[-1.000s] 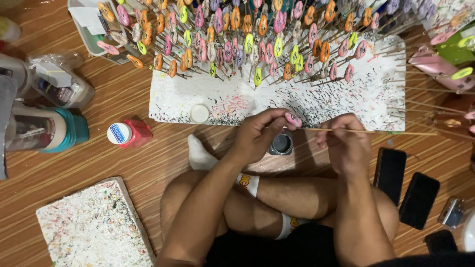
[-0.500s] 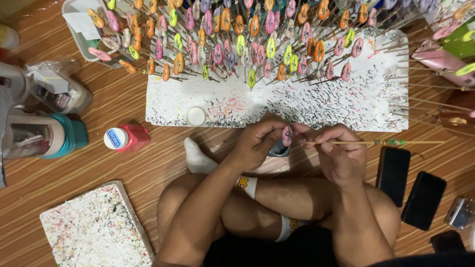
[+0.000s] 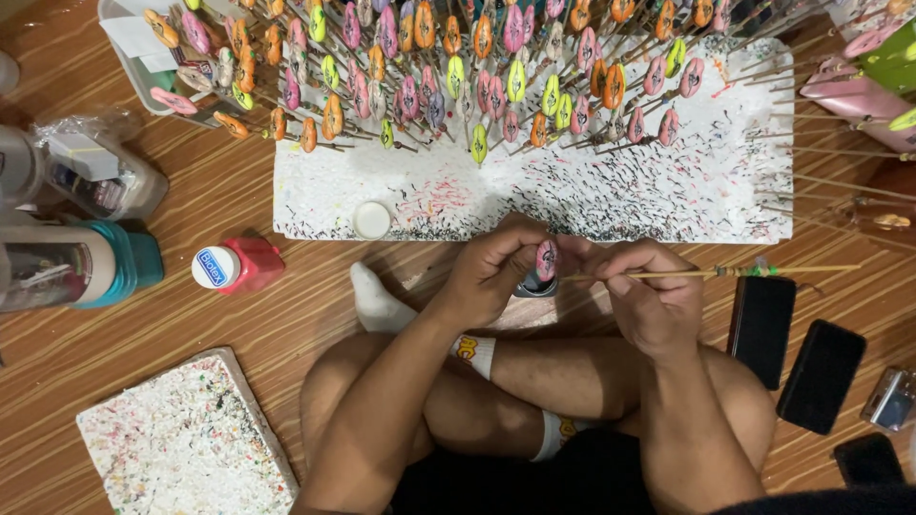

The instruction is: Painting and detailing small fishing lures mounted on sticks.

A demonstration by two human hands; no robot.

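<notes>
My left hand (image 3: 496,272) pinches a small pink painted oval piece (image 3: 546,257) just above a small dark paint jar (image 3: 537,285) on the floor. A thin wooden brush stick (image 3: 725,273) lies in my right hand (image 3: 649,300), its tip touching the pink piece and its long end pointing right. Beyond my hands lies a white foam board (image 3: 687,191) speckled with paint. Several painted oval pieces on sticks (image 3: 458,67) in pink, orange and yellow-green stand stuck into its far part. A small white cap (image 3: 371,220) rests on the board's near left.
A red bottle with a white cap (image 3: 237,266) lies at left, beside a teal-ended container (image 3: 76,272) and a clear bagged jar (image 3: 95,176). A second speckled foam block (image 3: 181,443) sits lower left. Two dark phones (image 3: 792,348) and a small camera (image 3: 892,399) lie at right. My crossed legs (image 3: 534,381) fill the foreground.
My hands have shifted slightly with the pink piece held between them, and the brush tip is now on the piece. The head view has moved a little.
</notes>
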